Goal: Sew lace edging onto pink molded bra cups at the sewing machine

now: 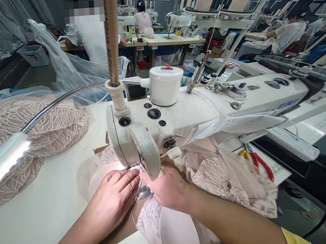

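A white sewing machine (185, 115) stretches across the table, its head near the middle. Under the needle area lies a pale pink lace garment with padded cups (170, 225). My left hand (112, 200) rests flat on the fabric to the left of the presser foot (138, 168), fingers stretched toward it. My right hand (167, 188) sits just right of the foot, partly hidden under the machine head, fingers curled against the lace. More of the same lace bunches up (231, 180) to the right, under the machine arm.
A heap of lace pieces (32, 127) lies at the left. A gooseneck lamp (6, 155) reaches in from the left. Red-and-yellow handled scissors (259, 161) lie at the right. Other people sit at sewing tables (171, 39) behind, and clear plastic bags (61, 66) stand nearby.
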{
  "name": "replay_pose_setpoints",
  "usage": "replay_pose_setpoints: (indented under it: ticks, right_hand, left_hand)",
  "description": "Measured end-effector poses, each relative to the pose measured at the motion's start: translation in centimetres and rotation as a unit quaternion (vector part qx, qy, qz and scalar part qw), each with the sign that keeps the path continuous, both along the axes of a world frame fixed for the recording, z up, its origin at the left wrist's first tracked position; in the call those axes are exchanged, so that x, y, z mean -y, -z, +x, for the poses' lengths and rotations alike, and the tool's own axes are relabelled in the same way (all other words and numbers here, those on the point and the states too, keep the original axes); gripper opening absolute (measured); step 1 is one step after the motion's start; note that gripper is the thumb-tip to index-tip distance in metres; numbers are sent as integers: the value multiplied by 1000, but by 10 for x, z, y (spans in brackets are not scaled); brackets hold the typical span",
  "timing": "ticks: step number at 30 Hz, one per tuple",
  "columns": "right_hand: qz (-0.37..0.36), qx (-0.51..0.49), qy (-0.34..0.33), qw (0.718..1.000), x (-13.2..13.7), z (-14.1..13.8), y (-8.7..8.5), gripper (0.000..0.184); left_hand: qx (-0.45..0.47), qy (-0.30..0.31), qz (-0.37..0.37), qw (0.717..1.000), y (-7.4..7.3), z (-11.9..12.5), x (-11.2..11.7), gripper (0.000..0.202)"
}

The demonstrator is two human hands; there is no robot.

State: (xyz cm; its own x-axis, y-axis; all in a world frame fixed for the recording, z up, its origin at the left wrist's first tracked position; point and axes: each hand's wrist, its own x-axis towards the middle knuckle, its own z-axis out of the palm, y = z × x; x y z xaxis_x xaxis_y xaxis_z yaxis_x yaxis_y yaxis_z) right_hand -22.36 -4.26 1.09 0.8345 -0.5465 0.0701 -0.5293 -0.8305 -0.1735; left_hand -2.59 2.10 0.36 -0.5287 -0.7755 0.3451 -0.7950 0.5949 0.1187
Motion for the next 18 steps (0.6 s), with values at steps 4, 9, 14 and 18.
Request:
replay_pose_setpoints:
  ticks: [4,9,14,18]
  right_hand:
    - [-8,6,8,1000,1,2,4,36]
    - [-20,23,27,999,2,4,11,34]
    - [9,19,52,998,6,3,14,26]
    - [34,16,57,998,8,1,7,23]
  left_hand:
    - [0,-5,5,1000,0,2,1,32]
    - [-3,-13,21,1000,-1,2,4,33]
    - [0,-26,45,999,0,1,5,37]
    - [-6,-25,44,999,1,0,4,38]
